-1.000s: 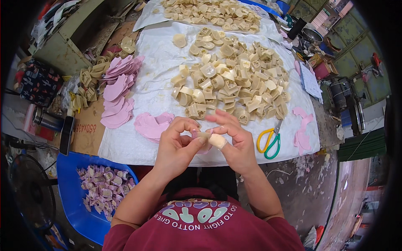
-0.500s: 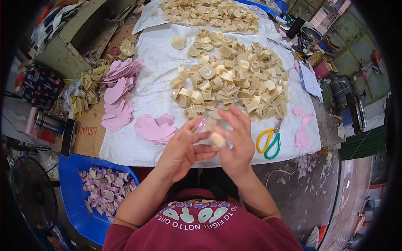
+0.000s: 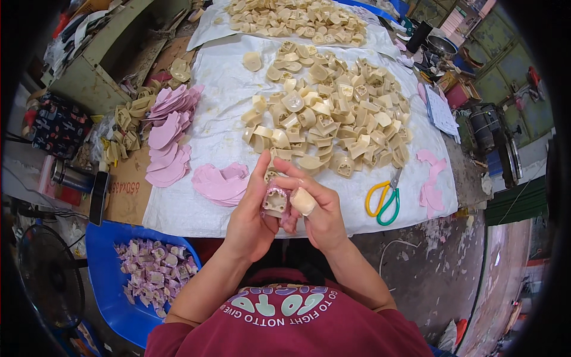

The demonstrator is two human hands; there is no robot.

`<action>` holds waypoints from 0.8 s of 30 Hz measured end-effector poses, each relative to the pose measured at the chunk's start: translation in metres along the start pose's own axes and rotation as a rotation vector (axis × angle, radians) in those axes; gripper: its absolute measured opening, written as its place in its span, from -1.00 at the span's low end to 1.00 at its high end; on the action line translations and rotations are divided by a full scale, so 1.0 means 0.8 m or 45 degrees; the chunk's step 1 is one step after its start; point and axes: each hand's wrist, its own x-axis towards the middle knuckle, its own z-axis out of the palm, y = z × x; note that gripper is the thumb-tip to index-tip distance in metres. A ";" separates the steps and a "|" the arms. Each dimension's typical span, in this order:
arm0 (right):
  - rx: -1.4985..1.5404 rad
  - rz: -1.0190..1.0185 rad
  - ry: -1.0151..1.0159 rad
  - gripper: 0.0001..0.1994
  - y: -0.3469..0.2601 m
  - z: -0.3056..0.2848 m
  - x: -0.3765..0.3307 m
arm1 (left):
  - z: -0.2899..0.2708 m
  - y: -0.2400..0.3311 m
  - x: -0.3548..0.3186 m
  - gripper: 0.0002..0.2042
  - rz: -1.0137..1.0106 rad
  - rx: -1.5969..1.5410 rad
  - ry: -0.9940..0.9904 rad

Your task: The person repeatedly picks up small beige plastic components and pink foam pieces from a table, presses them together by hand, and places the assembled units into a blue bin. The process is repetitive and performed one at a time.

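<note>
Between my two hands, above the table's near edge, is a beige shoe heel (image 3: 275,201) with pink covering round its sides and its hollow end facing up. My left hand (image 3: 247,223) is closed about its left side. Against the top and right side press the fingers of my right hand (image 3: 326,215), also closed on it. A cream-coloured wrap or cap (image 3: 303,202) shows at the right thumb; I cannot tell exactly what it is. Just beyond lies a large pile of bare beige heels (image 3: 333,113). Pink cut pieces (image 3: 220,184) rest left of my hands.
Yellow-and-green-handled scissors (image 3: 386,202) lie to the right, with pink strips (image 3: 433,184) farther right. A blue tub (image 3: 98,285) of pink-covered heels stands below left. More pink pieces (image 3: 168,134) are stacked at left. A second heel pile (image 3: 297,24) lies at the back.
My hands were blurred and more apart, the right fingers raised. Now they are closed together round the heel, which shows its hollow end clearly.
</note>
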 end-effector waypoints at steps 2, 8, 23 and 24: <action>-0.079 -0.004 0.042 -0.70 0.000 0.002 0.003 | -0.003 -0.003 0.002 -0.43 0.057 0.199 0.045; -0.594 -0.202 0.113 -0.72 0.013 0.007 0.018 | 0.008 -0.006 0.014 -0.43 0.156 0.317 0.221; -1.082 -0.474 -0.189 -0.53 -0.012 -0.015 0.014 | -0.010 0.009 0.001 -0.26 -0.030 0.139 -0.166; -1.087 -0.493 -0.181 -0.53 -0.007 -0.017 0.016 | -0.012 0.009 0.005 -0.24 -0.027 0.123 -0.182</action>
